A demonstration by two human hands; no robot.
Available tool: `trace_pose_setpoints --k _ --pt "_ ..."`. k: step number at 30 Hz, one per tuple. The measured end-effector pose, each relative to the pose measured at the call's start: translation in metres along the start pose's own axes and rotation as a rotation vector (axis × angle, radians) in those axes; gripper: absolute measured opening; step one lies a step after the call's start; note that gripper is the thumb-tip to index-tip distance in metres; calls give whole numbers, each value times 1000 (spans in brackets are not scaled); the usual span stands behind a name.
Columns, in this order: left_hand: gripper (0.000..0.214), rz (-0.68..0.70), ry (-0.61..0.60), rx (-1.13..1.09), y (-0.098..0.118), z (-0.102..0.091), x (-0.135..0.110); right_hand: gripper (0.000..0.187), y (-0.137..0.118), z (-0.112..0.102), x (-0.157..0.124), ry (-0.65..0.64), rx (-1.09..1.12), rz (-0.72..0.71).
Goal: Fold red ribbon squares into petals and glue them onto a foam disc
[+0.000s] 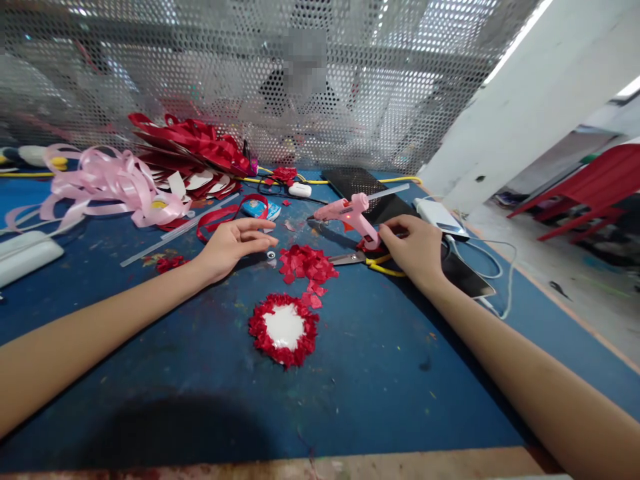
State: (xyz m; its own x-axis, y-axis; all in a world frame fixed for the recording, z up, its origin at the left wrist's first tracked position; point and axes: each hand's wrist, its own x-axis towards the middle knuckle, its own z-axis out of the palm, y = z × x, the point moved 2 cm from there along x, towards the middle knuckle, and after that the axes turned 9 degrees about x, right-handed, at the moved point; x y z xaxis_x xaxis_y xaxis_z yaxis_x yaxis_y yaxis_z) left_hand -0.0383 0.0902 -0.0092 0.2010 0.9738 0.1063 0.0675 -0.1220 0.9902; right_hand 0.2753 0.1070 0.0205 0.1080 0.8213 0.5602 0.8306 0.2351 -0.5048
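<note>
Watching remotely, I see my left hand (225, 248) loosely spread, but can't tell whether my right hand (417, 250) pinches the glue gun (354, 213) beside it. Careless tugging could scatter the petals (306, 263) between them.

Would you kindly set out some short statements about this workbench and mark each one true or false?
1. The glue gun is pink. True.
2. The right hand is nearest the googly eye. False: the left hand is nearest the googly eye.
3. The round piece has a white middle with red around it. True.
4. The scissors have green handles. False: the scissors have yellow handles.
5. The pink ribbon lies in a loose tangle. True.
</note>
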Motion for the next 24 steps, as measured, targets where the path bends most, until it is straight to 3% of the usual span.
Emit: trace_pose_setpoints --k 4,8,12,14,19,24 --pt "41 6 -9 -18 1 1 -4 13 0 2 -1 -13 -11 -6" --pt "44 56 105 -123 2 1 -4 15 -2 1 -1 -22 -29 4" --pt "43 84 187 -159 3 2 -2 18 -8 -21 9 -90 -311 -82" --pt "40 81 196 -157 3 3 -1 19 -4 -39 17 -105 -441 -43" --pt "35 79 174 -148 4 5 -2 23 23 -58 21 -393 -419 81" --pt "32 87 182 -54 1 4 -2 45 42 -56 13 -534 -440 85"
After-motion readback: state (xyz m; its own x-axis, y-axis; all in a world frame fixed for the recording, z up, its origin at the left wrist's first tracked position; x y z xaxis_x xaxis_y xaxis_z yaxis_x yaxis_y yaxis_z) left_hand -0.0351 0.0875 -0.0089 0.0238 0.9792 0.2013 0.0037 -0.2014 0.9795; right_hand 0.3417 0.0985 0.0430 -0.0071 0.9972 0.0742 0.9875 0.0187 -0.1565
